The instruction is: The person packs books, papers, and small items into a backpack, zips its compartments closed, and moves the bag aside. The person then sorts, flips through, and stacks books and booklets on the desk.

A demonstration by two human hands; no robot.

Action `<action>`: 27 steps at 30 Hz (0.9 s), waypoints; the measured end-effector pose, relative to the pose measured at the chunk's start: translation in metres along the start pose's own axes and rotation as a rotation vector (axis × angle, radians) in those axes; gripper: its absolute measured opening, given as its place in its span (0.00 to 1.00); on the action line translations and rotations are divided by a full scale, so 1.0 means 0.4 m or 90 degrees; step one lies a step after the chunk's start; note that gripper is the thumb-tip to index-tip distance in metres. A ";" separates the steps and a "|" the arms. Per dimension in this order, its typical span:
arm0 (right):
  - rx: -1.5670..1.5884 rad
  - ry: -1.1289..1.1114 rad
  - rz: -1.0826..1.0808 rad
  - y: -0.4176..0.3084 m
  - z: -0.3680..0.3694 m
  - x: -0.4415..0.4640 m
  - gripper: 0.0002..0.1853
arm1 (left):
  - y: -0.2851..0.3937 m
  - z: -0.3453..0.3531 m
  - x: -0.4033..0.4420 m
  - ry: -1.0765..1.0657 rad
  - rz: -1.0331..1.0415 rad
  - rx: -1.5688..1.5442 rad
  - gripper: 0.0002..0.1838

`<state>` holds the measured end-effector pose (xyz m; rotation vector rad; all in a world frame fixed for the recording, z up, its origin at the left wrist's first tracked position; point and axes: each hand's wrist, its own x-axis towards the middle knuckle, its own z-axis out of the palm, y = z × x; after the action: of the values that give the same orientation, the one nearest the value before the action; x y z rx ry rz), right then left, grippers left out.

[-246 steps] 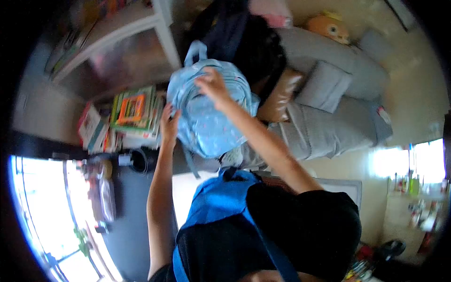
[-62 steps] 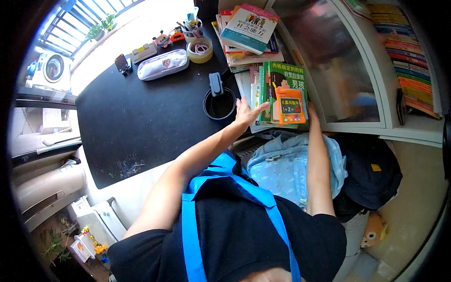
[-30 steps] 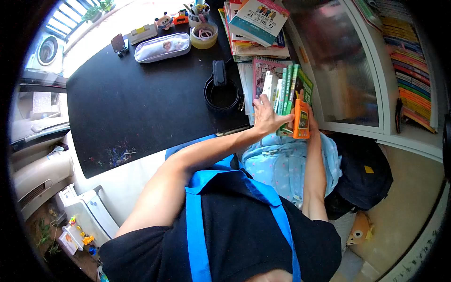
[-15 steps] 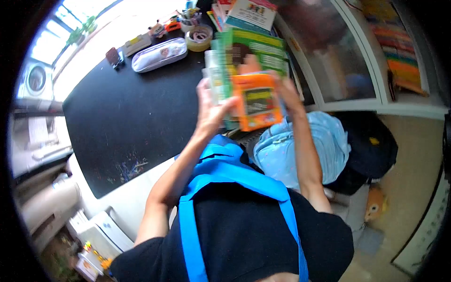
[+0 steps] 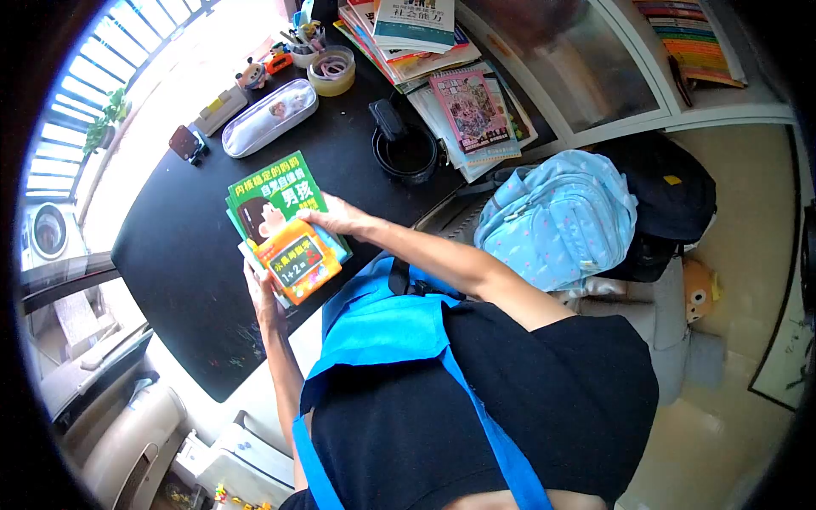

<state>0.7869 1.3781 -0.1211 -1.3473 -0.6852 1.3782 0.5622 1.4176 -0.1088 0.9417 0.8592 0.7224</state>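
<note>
Both my hands grip a stack of books over the left part of the black desk (image 5: 170,280). A small orange book (image 5: 299,262) lies on top, over the lower part of a green book (image 5: 289,183); edges of others show beneath. My left hand (image 5: 262,293) is closed on the stack's lower left edge. On the right edge, my right hand (image 5: 338,214) is closed, its thumb near the green cover. Most fingers of both hands are hidden under the books. A coiled black belt (image 5: 406,170) lies on the desk beyond my right hand.
A pencil case (image 5: 270,117), a round tape roll (image 5: 331,72) and a pen holder (image 5: 306,42) stand along the desk's far side. More books and papers (image 5: 476,106) are piled by the glass-door cabinet (image 5: 586,68). A light blue backpack (image 5: 557,221) sits at right.
Both hands have carried the books left, from the right-hand piles to above the desk's left part. The coiled belt and a pink-covered booklet are now visible where the stack blocked them.
</note>
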 end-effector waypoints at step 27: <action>-0.726 0.420 0.432 -0.142 -0.760 -0.123 0.74 | 0.101 0.194 0.005 0.224 0.264 0.361 0.23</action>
<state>1.0812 1.2713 -0.1144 -2.9733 -0.5636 0.8411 0.6243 1.4065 -0.0483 1.5578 1.2305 1.0469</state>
